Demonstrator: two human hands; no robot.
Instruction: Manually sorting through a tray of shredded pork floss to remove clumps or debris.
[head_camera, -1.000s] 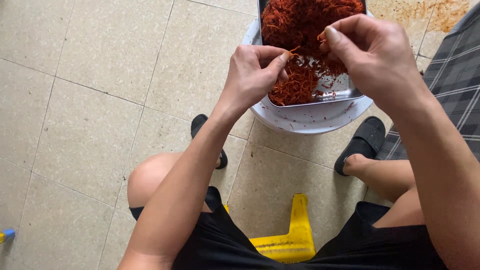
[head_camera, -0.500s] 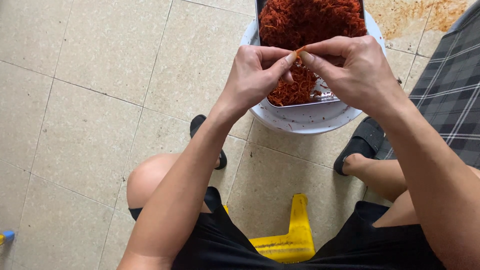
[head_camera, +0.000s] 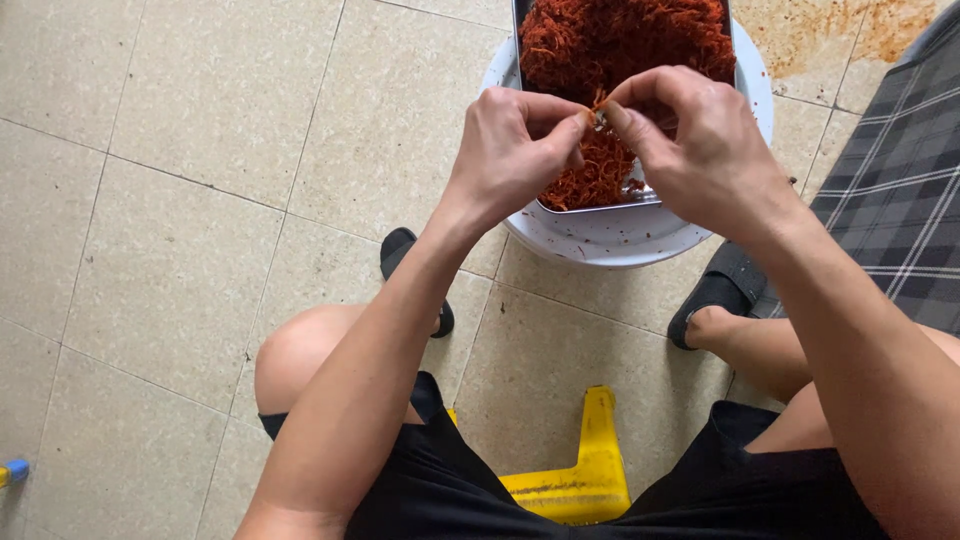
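A metal tray (head_camera: 600, 205) heaped with red-orange shredded strands (head_camera: 620, 45) rests on a white round basin (head_camera: 610, 240) on the tiled floor. Above the tray's near edge, my left hand (head_camera: 505, 155) and my right hand (head_camera: 695, 140) meet fingertip to fingertip. Both pinch one small orange strand piece (head_camera: 598, 112) between thumbs and forefingers. The near part of the heap is hidden behind my hands.
I sit on a low yellow stool (head_camera: 580, 480), knees apart, with black slippers (head_camera: 405, 265) on my feet either side of the basin. A grey checked cloth (head_camera: 890, 180) lies at the right. Orange stains (head_camera: 850, 35) mark the tiles at top right.
My right hand came down from the heap to meet my left hand, and both now pinch the same small piece. The hands sit slightly closer together than before.
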